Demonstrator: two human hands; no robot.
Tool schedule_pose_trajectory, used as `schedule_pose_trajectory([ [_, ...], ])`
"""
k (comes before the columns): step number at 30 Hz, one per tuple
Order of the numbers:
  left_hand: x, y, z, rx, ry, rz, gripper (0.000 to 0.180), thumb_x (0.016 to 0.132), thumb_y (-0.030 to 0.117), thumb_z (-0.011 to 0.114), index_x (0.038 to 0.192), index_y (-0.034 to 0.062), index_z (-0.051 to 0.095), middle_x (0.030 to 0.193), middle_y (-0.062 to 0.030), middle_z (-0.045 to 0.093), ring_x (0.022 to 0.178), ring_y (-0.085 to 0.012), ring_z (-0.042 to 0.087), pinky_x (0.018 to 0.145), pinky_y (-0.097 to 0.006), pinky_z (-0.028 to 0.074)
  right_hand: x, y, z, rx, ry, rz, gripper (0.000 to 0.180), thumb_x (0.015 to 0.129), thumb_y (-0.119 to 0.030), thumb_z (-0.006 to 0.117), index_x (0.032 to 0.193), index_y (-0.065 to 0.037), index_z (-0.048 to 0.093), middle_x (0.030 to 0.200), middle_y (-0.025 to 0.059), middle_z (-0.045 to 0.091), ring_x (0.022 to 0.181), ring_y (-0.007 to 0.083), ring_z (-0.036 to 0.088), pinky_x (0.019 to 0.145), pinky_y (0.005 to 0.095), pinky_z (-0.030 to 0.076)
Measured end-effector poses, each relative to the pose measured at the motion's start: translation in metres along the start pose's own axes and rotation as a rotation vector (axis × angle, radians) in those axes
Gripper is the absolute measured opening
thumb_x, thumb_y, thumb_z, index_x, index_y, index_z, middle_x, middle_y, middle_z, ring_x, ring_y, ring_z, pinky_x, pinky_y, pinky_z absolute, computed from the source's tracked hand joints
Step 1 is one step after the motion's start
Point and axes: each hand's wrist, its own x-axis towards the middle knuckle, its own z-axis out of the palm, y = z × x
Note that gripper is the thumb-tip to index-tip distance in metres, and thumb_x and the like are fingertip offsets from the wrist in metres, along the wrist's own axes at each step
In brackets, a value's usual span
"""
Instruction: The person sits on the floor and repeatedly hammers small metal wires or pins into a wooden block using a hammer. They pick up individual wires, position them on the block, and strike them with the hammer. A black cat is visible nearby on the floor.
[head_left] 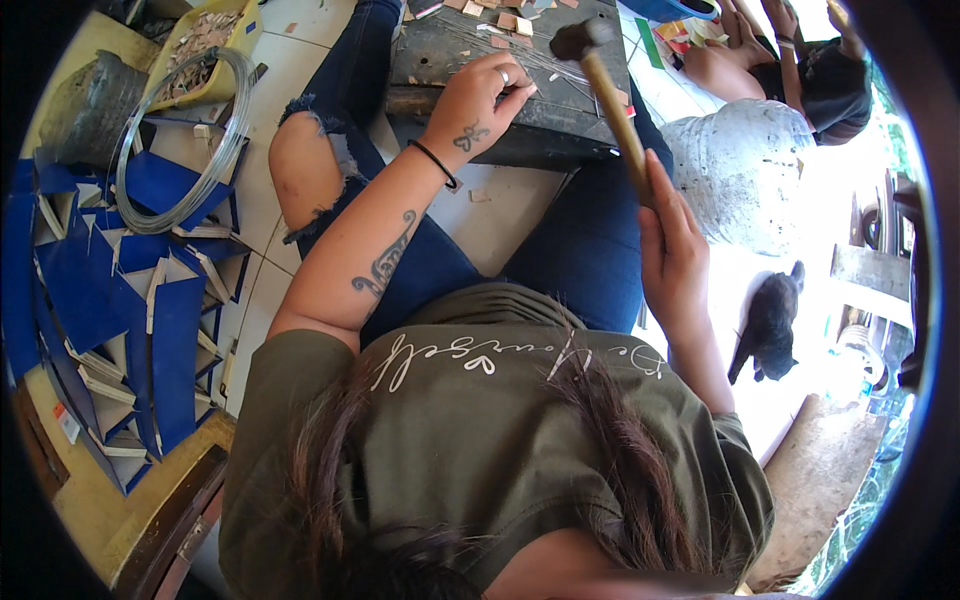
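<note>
My right hand (675, 240) grips a hammer (618, 120) by the lower end of its wooden handle. The dark metal head is raised over the far right part of a low, worn wooden bench (418, 72). Near the bench's front edge, my left hand (485, 95) is closed in a pinch, thumb against fingers. Whatever lies between those fingertips is too small to make out. Thin straight wires (545, 68) lie on the bench just beyond the left hand. Small wood pieces (512, 22) are scattered toward the bench's far side.
Blue folded board pieces (175, 340) are heaped at left, with a wire coil (122, 165) and a yellow basket (252, 35) of chips behind. At right are a whitish plastic-covered container (740, 170), a black cat (772, 320) and another person (835, 90).
</note>
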Motion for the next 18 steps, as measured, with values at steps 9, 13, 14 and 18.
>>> schedule_pose_trajectory([
  [9,-0.002,0.001,0.000,-0.001,0.000,-0.021,0.008,0.081,0.006,0.066,0.079,-0.0006,0.063,0.081,-0.0100,0.062,0.075,-0.0275,0.062,0.070,-0.033,0.049,-0.001,0.009,0.006,-0.001,-0.018,-0.014,0.048,0.092,-0.004,0.051,0.139,-0.013,0.044,0.090,0.0168,0.057,0.074,0.0326,0.060,0.068,0.0376,0.048],
  [13,-0.001,0.000,0.001,-0.011,0.028,-0.008,0.007,0.080,0.007,0.065,0.078,0.0009,0.062,0.079,-0.0097,0.061,0.073,-0.0284,0.060,0.067,-0.035,0.048,0.006,0.022,0.016,0.083,0.029,0.019,0.047,0.092,-0.006,0.051,0.138,-0.015,0.045,0.092,0.0161,0.058,0.077,0.0339,0.061,0.070,0.0387,0.048],
  [14,-0.001,0.000,0.002,-0.010,0.038,-0.010,0.007,0.080,0.007,0.065,0.078,0.0016,0.062,0.078,-0.0095,0.061,0.072,-0.0287,0.059,0.066,-0.036,0.047,0.010,0.027,0.018,0.077,0.077,-0.032,0.047,0.092,-0.007,0.051,0.138,-0.016,0.045,0.093,0.0160,0.058,0.077,0.0341,0.061,0.070,0.0389,0.049],
  [18,0.000,0.003,0.003,-0.008,0.052,-0.094,0.008,0.080,0.009,0.065,0.080,0.0013,0.065,0.077,-0.0099,0.062,0.070,-0.0268,0.059,0.065,-0.035,0.048,0.035,0.054,0.032,-0.127,0.098,0.082,0.045,0.092,-0.011,0.050,0.137,-0.017,0.045,0.095,0.0158,0.056,0.079,0.0346,0.061,0.072,0.0409,0.050],
])
